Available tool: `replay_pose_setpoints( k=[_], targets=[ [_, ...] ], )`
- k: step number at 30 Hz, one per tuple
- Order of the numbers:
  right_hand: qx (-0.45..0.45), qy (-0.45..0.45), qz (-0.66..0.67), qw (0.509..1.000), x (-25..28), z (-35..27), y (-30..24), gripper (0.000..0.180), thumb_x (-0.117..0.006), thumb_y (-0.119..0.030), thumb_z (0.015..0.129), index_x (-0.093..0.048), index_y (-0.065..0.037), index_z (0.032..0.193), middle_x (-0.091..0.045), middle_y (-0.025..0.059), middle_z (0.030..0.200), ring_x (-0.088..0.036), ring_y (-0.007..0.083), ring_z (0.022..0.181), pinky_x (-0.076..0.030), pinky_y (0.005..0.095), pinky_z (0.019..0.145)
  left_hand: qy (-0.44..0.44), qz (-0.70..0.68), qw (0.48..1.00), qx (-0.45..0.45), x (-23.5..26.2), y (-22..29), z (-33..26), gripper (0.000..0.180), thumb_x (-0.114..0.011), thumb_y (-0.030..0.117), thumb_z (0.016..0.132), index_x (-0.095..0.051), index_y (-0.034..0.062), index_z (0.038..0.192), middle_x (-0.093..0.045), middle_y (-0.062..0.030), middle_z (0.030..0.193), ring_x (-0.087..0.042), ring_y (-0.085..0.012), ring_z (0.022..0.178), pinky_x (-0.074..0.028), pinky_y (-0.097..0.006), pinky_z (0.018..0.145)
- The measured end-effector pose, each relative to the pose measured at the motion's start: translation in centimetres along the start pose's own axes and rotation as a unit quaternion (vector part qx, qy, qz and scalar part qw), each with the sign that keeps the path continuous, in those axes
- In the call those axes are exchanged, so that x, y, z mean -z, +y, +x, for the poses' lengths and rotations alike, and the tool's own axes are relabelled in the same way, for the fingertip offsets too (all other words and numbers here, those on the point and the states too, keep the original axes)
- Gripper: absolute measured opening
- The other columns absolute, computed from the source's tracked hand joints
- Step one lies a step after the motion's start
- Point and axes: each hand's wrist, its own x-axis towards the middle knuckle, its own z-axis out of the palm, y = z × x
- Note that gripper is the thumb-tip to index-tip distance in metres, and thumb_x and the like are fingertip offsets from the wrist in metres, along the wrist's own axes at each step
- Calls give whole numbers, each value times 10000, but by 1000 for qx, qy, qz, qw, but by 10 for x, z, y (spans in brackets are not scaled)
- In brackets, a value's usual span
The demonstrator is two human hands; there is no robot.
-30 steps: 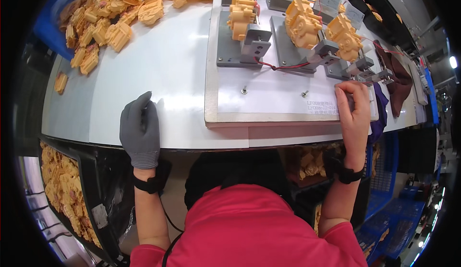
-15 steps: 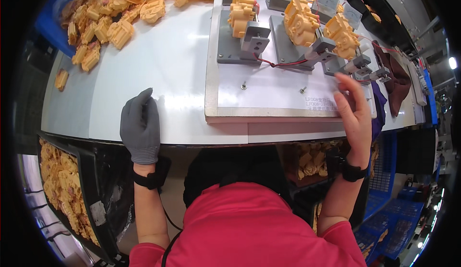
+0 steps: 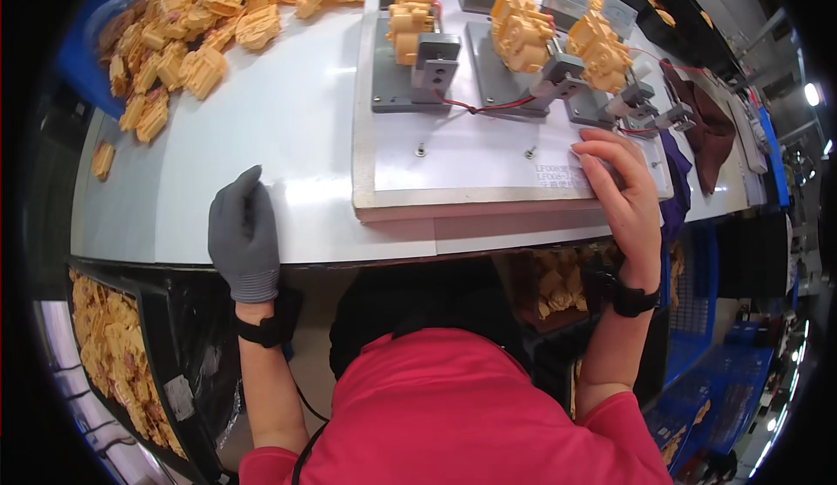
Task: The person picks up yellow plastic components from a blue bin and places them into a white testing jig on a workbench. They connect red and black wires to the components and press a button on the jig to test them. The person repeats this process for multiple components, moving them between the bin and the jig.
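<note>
My bare right hand [image 3: 624,193] is lying half open over the front right corner of the white board [image 3: 471,171], gripping nothing visible; a light touch, clear of the red wire [image 3: 472,110], should suit the small switch [image 3: 530,153] nearby. My gloved left hand [image 3: 245,234] is resting loosely curled at the bench [image 3: 235,127] edge, contents unclear, while yellow casings [image 3: 521,33] are standing on gray mounts [image 3: 401,99] beyond.

So the left hand, in a grey knit glove [image 3: 244,236], is loosely curled at the front edge of the shiny white counter [image 3: 218,136]. The bare right hand [image 3: 623,193] has its fingers bent over the near right corner of a thick white rectangular board [image 3: 401,175], can't tell if they're touching. Three chunky yellow-orange plastic housings [image 3: 519,31] sit on grey blocky stands [image 3: 392,88] behind it.
</note>
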Motion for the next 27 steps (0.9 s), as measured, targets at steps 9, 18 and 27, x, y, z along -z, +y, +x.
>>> replay_pose_setpoints(
  k=[9,18,27],
  targets=[
    [-78,149,139,976,12,-3,11,124,-620,-117,977,-637,-24,1058,-635,17,1048,-559,90,946,-440,227,846,12,-3,1000,-5,-2,0,1,221,-591,17,933,-678,32,1135,-672,-76,998,-624,-178,883,-492,-283,779],
    [-106,46,16,993,29,-4,12,156,-649,-136,935,-659,1,1011,-633,55,958,-572,143,851,-438,263,789,11,-16,1000,5,-2,0,0,217,-586,8,928,-679,28,1122,-670,-94,989,-636,-210,892,-503,-305,800],
    [-110,-4,-7,994,21,0,11,141,-661,-117,927,-648,9,988,-606,52,912,-562,131,815,-457,259,761,23,-29,999,-10,-2,1,1,225,-594,14,918,-680,30,1125,-668,-92,977,-628,-203,869,-500,-302,773]
  ],
)
